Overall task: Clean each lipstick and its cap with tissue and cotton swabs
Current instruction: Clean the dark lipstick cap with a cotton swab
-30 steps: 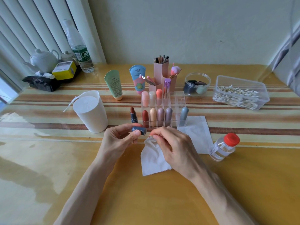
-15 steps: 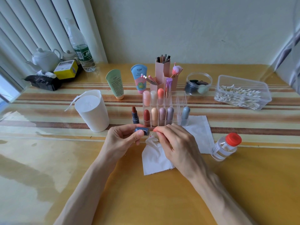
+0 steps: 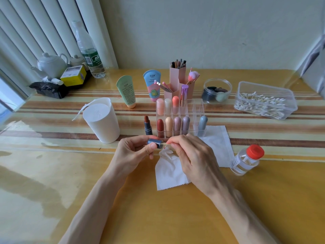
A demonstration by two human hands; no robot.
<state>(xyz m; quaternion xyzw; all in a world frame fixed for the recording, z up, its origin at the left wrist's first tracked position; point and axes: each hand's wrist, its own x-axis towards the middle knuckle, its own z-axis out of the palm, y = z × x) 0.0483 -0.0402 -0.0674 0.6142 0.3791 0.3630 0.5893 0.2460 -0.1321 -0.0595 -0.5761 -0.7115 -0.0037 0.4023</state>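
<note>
Two hands over worktop (image 3: 52, 173) | left hand (image 3: 131, 154) grips cap (image 3: 154, 142) | right hand (image 3: 195, 157) pinches swab (image 3: 165, 143) at cap mouth | tissue (image 3: 168, 169) beneath

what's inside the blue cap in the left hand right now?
A cotton swab, pinched by the right hand, appears to run into the open end of the blue cap, which the left hand grips. The cap wall hides the swab tip and the interior.

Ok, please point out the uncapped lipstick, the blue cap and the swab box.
uncapped lipstick (image 3: 148, 127), head view, dark tube.
blue cap (image 3: 154, 142), head view, side wall.
swab box (image 3: 274, 91), head view, back wall.
</note>
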